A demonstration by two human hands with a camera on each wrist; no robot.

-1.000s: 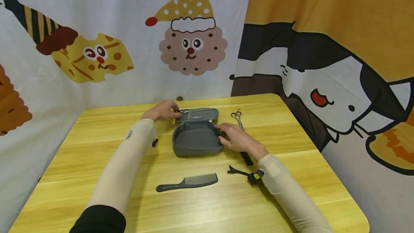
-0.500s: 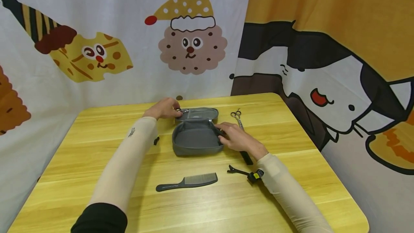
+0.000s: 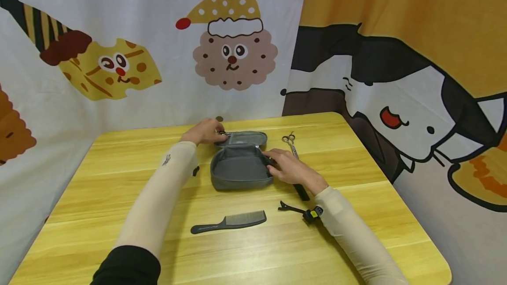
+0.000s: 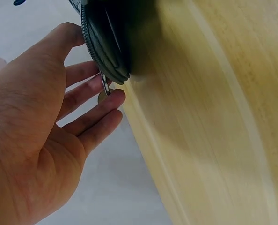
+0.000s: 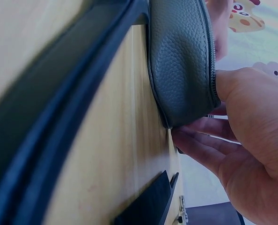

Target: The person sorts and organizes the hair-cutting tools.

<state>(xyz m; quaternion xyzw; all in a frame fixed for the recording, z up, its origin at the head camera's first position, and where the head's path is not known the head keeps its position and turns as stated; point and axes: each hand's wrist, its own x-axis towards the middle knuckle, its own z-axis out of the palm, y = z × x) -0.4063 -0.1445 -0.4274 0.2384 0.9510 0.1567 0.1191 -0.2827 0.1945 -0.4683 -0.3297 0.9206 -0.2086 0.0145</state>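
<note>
A grey zippered case (image 3: 241,184) lies open on the table, its lid (image 3: 249,137) folded back. My left hand (image 3: 203,131) is at the lid's left end, pinching the scissors (image 3: 224,133) by the handle; the left wrist view shows a metal loop (image 4: 105,84) between the fingers, right at the zipper edge. Part of the scissors overlaps the lid's inside panel. With my right hand (image 3: 291,167) I grip the case's right wall; in the right wrist view the thumb lies on the zipper (image 5: 213,61) and the fingers are at the underside.
A dark comb (image 3: 229,222) lies in front of the case. Silver scissors (image 3: 291,142) lie to the right, partly behind my right hand, near a flat black item (image 3: 302,193). A black hair clip (image 3: 289,208) is beside the right wrist camera (image 3: 312,214). Printed curtains (image 3: 245,104) hang behind.
My left hand has moved slightly right along the lid, and less of the scissors shows beyond the fingers. The right hand and the case stay in place.
</note>
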